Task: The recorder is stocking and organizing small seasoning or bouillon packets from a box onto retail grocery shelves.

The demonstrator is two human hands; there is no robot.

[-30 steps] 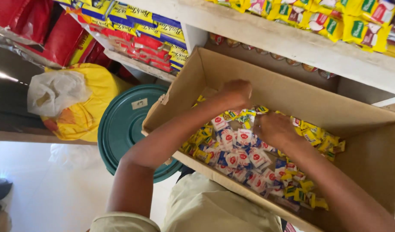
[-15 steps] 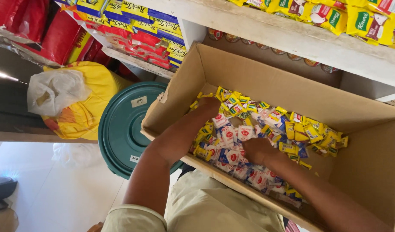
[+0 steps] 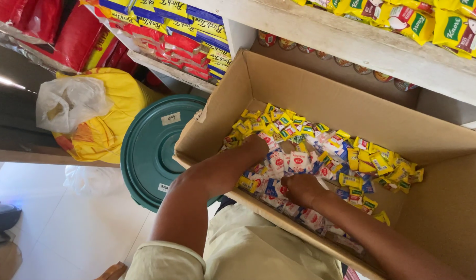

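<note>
In the head view, both hands are down in an open cardboard box [image 3: 321,98] among a loose heap of small sachets [image 3: 326,155], yellow ones toward the back and white-and-red ones toward the near wall. The left hand [image 3: 257,147] rests on the pile at the box's left end, fingers buried in the packets, so I cannot tell whether its grip is apart or closed on anything. The right hand [image 3: 300,187] lies just beside the near wall with fingers curled into the white sachets; whether it is clamped on any is hidden too. The box appears to sit tilted against the person's lap with its near edge low, so a push of the forearms on that wall could tip it and spill sachets onto the floor [image 3: 67,218]. Sachets scooped carelessly could slide over the low edge or burst if squeezed. The green lid [image 3: 155,150] and the yellow sack [image 3: 108,119] sit close by on the left, where a swinging elbow could knock them.
</note>
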